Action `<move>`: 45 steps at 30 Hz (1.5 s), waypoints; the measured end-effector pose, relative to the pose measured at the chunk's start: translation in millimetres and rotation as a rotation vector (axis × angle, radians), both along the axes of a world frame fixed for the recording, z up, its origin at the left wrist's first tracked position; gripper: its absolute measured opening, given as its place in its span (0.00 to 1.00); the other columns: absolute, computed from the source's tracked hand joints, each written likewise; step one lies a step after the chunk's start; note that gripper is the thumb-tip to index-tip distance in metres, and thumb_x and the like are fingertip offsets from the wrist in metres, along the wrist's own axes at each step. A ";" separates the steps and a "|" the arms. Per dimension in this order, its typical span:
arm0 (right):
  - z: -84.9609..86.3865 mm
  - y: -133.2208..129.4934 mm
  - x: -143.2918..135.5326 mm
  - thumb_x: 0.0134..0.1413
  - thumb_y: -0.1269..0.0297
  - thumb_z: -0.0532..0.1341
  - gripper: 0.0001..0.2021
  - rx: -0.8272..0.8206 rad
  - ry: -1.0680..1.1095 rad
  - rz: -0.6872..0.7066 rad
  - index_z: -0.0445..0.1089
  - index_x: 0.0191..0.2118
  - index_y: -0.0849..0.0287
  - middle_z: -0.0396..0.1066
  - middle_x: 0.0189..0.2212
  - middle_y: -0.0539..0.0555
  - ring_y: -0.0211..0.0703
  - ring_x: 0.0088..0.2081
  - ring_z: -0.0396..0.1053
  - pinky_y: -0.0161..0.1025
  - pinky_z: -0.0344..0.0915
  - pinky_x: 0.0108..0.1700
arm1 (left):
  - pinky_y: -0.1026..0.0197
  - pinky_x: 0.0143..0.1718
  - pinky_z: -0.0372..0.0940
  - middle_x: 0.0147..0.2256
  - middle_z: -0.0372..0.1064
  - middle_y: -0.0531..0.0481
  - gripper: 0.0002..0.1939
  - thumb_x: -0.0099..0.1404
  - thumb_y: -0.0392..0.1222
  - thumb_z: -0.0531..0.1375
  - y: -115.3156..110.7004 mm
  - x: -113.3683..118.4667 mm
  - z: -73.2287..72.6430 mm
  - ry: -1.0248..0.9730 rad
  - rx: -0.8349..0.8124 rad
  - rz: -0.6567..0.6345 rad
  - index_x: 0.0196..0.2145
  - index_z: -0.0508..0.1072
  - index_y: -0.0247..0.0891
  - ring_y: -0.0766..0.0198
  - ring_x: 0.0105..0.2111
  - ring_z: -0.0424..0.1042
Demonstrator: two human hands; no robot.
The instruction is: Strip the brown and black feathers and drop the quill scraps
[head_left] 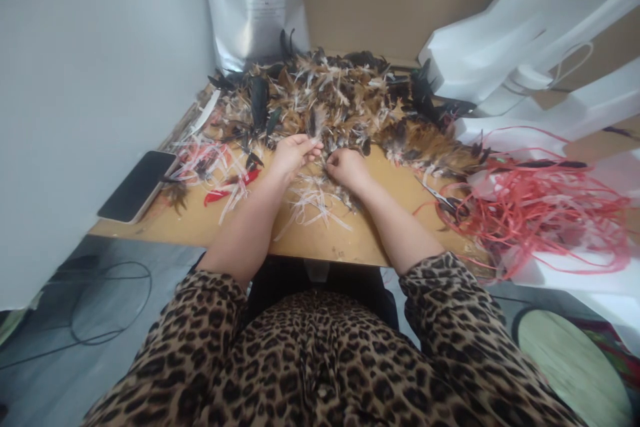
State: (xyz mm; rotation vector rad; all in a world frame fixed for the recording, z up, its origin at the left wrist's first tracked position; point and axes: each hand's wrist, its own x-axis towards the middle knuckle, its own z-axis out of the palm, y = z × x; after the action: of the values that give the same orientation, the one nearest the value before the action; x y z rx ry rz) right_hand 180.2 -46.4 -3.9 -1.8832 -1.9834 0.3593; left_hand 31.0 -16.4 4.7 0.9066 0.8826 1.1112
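Note:
My left hand (296,155) is closed in a pinch on a small brown-and-grey feather (317,123), whose fluffy end points up and away from me. Close beside it, my right hand (346,168) has its fingers curled together near the feather's lower end; whatever they hold is too small to make out. Both hands are over the front of a large heap of brown and black feathers (345,87). Below them on the table lies a tangle of thin white strips (315,203).
A phone (137,187) lies at the table's left edge. Red feathers (220,195) and pink-white strips (200,160) are near it. At right are scissors (440,197) and a pile of red ribbon (540,213). Behind stands a silver bag (255,20); white foam (500,33) rises at right.

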 end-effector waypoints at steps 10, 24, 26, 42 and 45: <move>9.3 3.3 18.9 0.39 0.62 0.62 0.09 -0.085 0.678 0.092 0.72 0.25 0.64 0.69 0.19 0.49 0.32 0.22 0.60 0.32 0.58 0.28 | 0.74 0.24 0.61 0.34 0.75 0.45 0.08 0.50 0.36 0.67 -1.2 -4.5 3.4 0.018 -0.009 -0.096 0.25 0.71 0.30 0.75 0.26 0.71; 13.5 0.4 15.5 0.42 0.59 0.64 0.13 0.130 0.848 0.202 0.70 0.35 0.60 0.69 0.27 0.49 0.35 0.29 0.64 0.35 0.62 0.34 | 0.80 0.29 0.64 0.30 0.70 0.48 0.10 0.63 0.26 0.53 1.0 -7.1 12.3 -0.352 -0.347 -0.116 0.28 0.72 0.29 0.79 0.27 0.70; 14.5 -0.2 15.3 0.46 0.61 0.62 0.12 0.290 0.691 0.249 0.70 0.38 0.59 0.69 0.33 0.52 0.39 0.35 0.66 0.37 0.63 0.39 | 0.80 0.30 0.65 0.31 0.70 0.47 0.11 0.65 0.27 0.51 2.2 -9.2 11.9 -0.390 -0.385 -0.125 0.29 0.72 0.30 0.78 0.29 0.70; 19.5 -4.0 8.0 0.49 0.57 0.61 0.10 0.404 0.707 0.220 0.71 0.30 0.58 0.69 0.32 0.53 0.41 0.38 0.67 0.40 0.64 0.43 | 0.78 0.26 0.66 0.25 0.71 0.48 0.05 0.60 0.26 0.57 -1.1 -4.8 8.2 -0.260 -0.254 -0.192 0.29 0.72 0.28 0.76 0.24 0.72; 19.2 -0.3 8.1 0.44 0.53 0.63 0.13 0.226 0.919 0.086 0.70 0.30 0.59 0.71 0.29 0.51 0.39 0.33 0.67 0.38 0.65 0.39 | 0.76 0.25 0.66 0.28 0.73 0.46 0.01 0.57 0.27 0.61 -3.5 -2.8 6.6 -0.164 -0.164 -0.194 0.28 0.72 0.28 0.74 0.24 0.73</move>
State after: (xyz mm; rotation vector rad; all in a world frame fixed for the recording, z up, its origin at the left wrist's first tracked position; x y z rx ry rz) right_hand 188.3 -46.7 15.2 -1.1595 -1.3857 0.8082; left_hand 28.3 -19.9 11.3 0.7377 0.7232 0.9177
